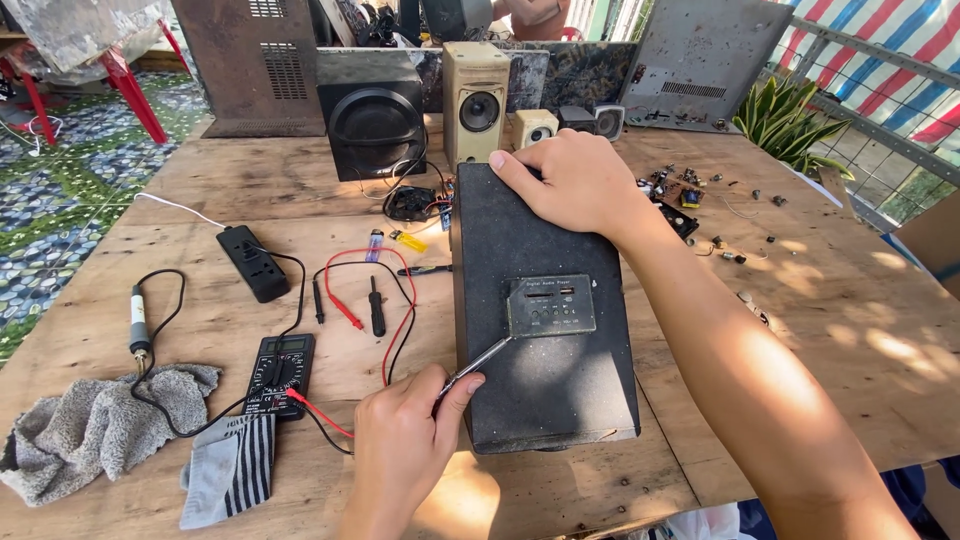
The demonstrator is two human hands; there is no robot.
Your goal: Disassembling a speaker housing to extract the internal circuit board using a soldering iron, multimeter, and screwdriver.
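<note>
Meanwhile the left hand (405, 440) pinches a screwdriver (478, 362) at the panel's (550, 306) seven o'clock corner; the right hand (572, 185) presses, fingers spread, on the black speaker box (540, 385) at twelve o'clock.

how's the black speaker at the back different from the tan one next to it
The black speaker is wider and squatter, with one large round cone behind a ringed grille; the tan speaker is narrow and tall, with a small exposed cone high on its front. The black one's cabinet is dark, the tan one's pale beige. Both stand upright at the far side of the wooden table, facing the camera.
</note>
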